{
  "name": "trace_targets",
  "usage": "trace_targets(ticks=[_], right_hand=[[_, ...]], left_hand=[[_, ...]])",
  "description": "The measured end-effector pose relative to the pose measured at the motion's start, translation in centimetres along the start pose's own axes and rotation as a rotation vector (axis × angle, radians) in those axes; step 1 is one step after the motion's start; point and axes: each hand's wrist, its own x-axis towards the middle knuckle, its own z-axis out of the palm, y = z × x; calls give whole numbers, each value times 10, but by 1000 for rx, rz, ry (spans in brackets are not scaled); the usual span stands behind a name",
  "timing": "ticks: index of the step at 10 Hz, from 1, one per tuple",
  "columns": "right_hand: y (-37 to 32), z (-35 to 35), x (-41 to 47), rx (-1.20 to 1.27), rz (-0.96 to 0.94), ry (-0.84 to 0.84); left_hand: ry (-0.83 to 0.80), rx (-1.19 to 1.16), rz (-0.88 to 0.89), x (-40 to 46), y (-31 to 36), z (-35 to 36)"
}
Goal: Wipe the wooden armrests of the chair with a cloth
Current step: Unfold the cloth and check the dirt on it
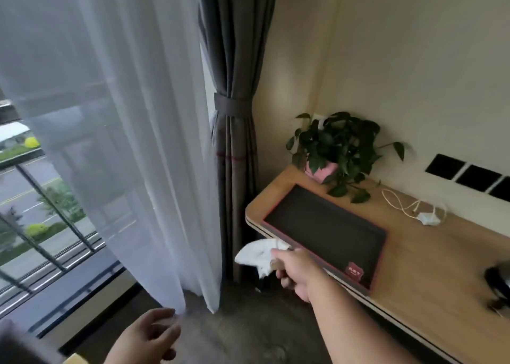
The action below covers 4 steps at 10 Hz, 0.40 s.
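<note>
Your right hand (294, 274) reaches out at about four o'clock, fingers closed around a crumpled white cloth (258, 256) held just off the rounded corner of the wooden desk (430, 269). On the desk lies a black mat (325, 229) with a red edge; at two o'clock a potted plant (335, 148) stands near the wall, with a white cable (408, 206) to its right. Your left hand (150, 336) hangs loosely curled at six o'clock, beside the hem of the sheer curtain (132, 142). A tied grey drape (234, 109) fills twelve o'clock.
</note>
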Motion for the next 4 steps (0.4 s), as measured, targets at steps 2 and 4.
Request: trace_targets(ticks=[2, 4], right_hand=[[-61, -40, 77, 441, -82, 200], [-49, -35, 117, 443, 53, 158]], left_hand=[[15, 140, 11, 20, 31, 28], [72, 122, 96, 43, 61, 52]])
